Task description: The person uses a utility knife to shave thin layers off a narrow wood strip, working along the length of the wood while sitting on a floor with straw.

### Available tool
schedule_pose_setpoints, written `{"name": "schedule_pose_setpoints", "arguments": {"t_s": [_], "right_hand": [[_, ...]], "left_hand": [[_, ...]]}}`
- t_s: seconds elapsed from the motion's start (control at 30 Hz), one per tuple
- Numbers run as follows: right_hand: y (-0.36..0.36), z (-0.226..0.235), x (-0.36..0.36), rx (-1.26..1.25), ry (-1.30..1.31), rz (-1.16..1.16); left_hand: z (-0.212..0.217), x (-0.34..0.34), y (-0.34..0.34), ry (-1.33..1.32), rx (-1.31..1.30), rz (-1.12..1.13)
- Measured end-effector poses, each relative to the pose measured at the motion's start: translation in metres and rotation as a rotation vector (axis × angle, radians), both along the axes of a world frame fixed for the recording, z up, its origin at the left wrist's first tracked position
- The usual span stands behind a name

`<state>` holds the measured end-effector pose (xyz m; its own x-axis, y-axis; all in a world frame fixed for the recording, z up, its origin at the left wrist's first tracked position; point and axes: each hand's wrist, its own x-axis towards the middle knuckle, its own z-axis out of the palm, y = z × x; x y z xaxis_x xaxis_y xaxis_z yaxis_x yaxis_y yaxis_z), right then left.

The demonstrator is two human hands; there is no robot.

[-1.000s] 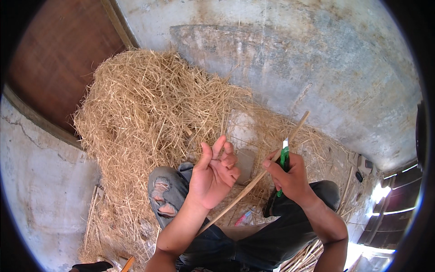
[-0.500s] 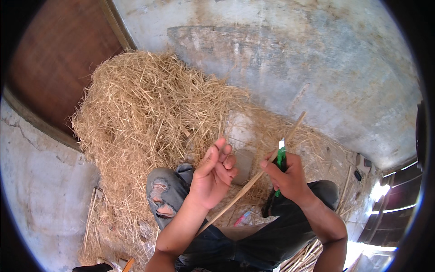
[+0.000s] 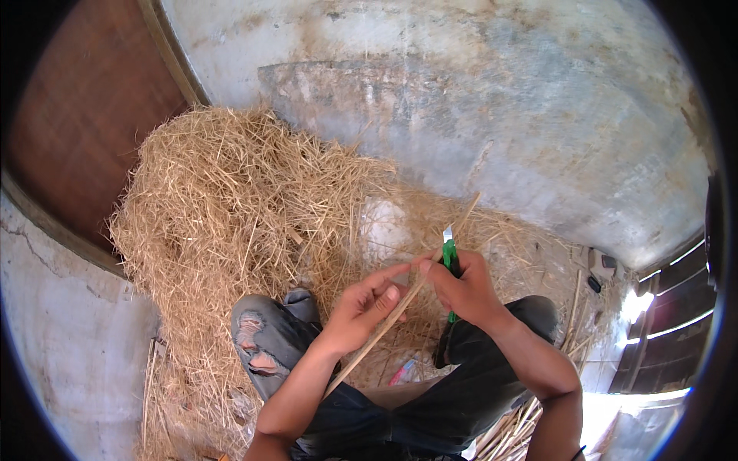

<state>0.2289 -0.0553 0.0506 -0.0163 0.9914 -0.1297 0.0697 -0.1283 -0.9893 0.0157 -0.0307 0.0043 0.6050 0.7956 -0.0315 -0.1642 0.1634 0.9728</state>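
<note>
My right hand (image 3: 466, 290) is closed around a green utility knife (image 3: 449, 257), its pale blade pointing up and away, and also grips a long, thin tan wooden strip (image 3: 371, 343). The strip slants from the far right down across my left forearm. My left hand (image 3: 361, 307) curls loosely around the strip just below my right hand. Its thumb lies along the near side and its index finger reaches towards my right fingers; some left fingers are partly hidden behind the strip.
A large straw heap (image 3: 223, 192) leans by the weathered wall (image 3: 538, 115) and a brown door panel (image 3: 77, 115). Several thin sticks (image 3: 511, 430) lie under my right leg. A small dark object (image 3: 593, 284) sits at the right wall. My bent knees (image 3: 261, 338) flank the work.
My left hand has turned from open, palm up, beside the strip to curling around it, close to my right hand. The whole view has shifted slightly.
</note>
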Motion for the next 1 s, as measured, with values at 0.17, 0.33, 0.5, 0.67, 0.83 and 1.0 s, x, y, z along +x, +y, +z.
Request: {"name": "schedule_pose_setpoints", "arguments": {"t_s": [0.17,0.33,0.5,0.67,0.83,1.0], "right_hand": [[0.001,-0.004,0.010,0.090,0.002,-0.100],[0.002,0.007,0.023,0.143,0.095,-0.236],[0.002,0.016,0.035,0.218,0.145,-0.416],[0.004,0.017,0.043,0.281,0.225,-0.443],[-0.006,-0.003,0.027,0.190,0.155,-0.255],[-0.023,-0.026,-0.005,0.341,-0.106,-0.030]], "left_hand": [[0.013,-0.005,-0.020,0.086,-0.005,-0.184],[0.018,-0.024,-0.042,0.288,0.016,-0.291],[0.003,-0.053,-0.066,0.234,0.022,-0.241],[0.007,-0.063,-0.079,0.314,0.041,-0.126],[0.002,-0.046,-0.086,0.189,0.138,-0.026],[-0.002,-0.032,-0.091,0.125,0.069,-0.004]]}}
